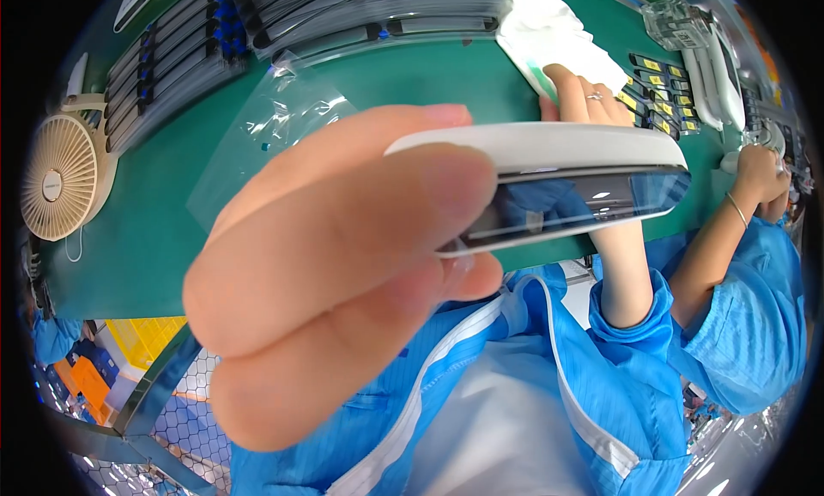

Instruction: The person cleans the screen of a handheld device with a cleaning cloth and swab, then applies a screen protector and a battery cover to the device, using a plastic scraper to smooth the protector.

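Note:
Close in front of me, my left hand (343, 256) grips one end of a long white handheld device (549, 144) with rounded edges. Its glossy dark face (592, 200) tilts downward and mirrors blue shapes. Further back, my right hand (588, 101) rests at the near edge of a white cloth (549, 33), its fingers bent down onto the fabric. A strip of pale green (542, 82) shows beside its index finger. The device hides part of that hand's wrist. Beneath and behind my left hand, a transparent plastic bag (283, 110) lies flat on the green table (412, 71).
Trays of long dark-and-grey pieces (318, 15) line the back left. A beige fan (64, 178) stands at the left edge. Right of the cloth lie small black pieces with yellow labels (661, 88) and white devices (717, 75). A co-worker's hand (760, 174) works at the far right.

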Demonstrator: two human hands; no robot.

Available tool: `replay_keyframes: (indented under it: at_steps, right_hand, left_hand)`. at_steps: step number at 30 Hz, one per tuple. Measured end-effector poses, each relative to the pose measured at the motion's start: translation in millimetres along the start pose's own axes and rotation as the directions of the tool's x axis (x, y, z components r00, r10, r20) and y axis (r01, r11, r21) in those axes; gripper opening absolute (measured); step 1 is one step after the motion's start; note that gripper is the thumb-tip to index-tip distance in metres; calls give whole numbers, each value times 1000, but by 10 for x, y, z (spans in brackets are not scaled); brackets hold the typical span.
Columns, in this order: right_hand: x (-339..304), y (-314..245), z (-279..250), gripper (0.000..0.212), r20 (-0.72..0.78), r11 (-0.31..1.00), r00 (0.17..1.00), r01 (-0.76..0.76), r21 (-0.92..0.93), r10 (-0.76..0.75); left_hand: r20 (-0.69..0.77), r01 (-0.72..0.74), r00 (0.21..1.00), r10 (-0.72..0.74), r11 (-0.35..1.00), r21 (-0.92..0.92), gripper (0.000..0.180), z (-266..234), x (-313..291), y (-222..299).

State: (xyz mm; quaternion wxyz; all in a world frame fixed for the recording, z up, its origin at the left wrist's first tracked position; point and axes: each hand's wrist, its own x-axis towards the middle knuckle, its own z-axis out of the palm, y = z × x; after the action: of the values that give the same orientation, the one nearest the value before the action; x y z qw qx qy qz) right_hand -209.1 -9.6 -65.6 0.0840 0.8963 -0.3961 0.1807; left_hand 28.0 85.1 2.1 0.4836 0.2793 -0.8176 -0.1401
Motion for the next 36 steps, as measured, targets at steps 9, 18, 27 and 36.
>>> replay_keyframes:
  at_steps: [9,18,27,36]
  right_hand:
    - [107,47,-217,33,230,983,971,23,184,-66]
    - [180,134,-216,21,343,957,939,-118,266,21]
    - [78,249,-795,23,-161,408,908,-12,913,388]
    - [82,-282,-1204,30,-195,251,943,126,960,271]
  left_hand:
    - [1,-59,998,59,997,52,39,81,33,-41]
    - [-270,-64,959,85,994,85,27,282,33,-74]
    - [-303,-89,946,118,990,107,27,294,-10,-101]
    - [-249,-81,964,88,996,38,30,283,-9,-89]
